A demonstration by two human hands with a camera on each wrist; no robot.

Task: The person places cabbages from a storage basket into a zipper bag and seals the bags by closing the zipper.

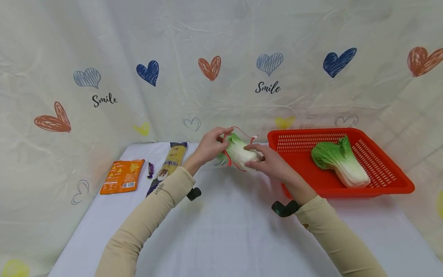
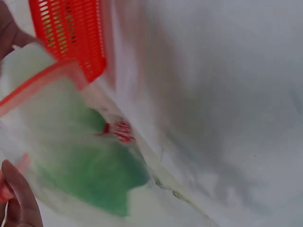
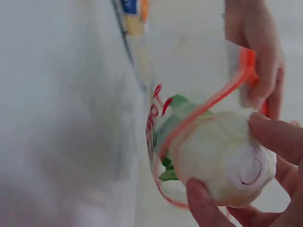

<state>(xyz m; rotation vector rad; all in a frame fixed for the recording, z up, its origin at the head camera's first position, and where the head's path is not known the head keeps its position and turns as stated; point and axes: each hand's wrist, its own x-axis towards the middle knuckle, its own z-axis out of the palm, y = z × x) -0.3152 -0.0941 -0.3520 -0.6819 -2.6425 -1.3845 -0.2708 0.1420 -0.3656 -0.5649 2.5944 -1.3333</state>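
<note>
A napa cabbage point(image 1: 238, 151), green at its leafy end and white at its base, lies partly inside a clear plastic bag point(image 2: 71, 125) with a red-edged mouth. My right hand point(image 1: 268, 159) grips the white base; in the right wrist view the thumb and fingers point(image 3: 279, 137) curl round it. Pinched in my left hand point(image 1: 210, 144) is the bag's red rim, beside the leaves. Red print shows on the bag's side. The leafy end sits deeper in the bag, seen through the film in the left wrist view.
On the right a red plastic basket point(image 1: 346, 191) holds another napa cabbage point(image 1: 340, 159). To the left lie an orange snack packet point(image 1: 122, 176), a small purple wrapped candy point(image 1: 150, 170) and a pasta pack point(image 1: 171, 161), partly hidden by the left sleeve. A heart-printed curtain point(image 1: 228, 100) hangs behind the table.
</note>
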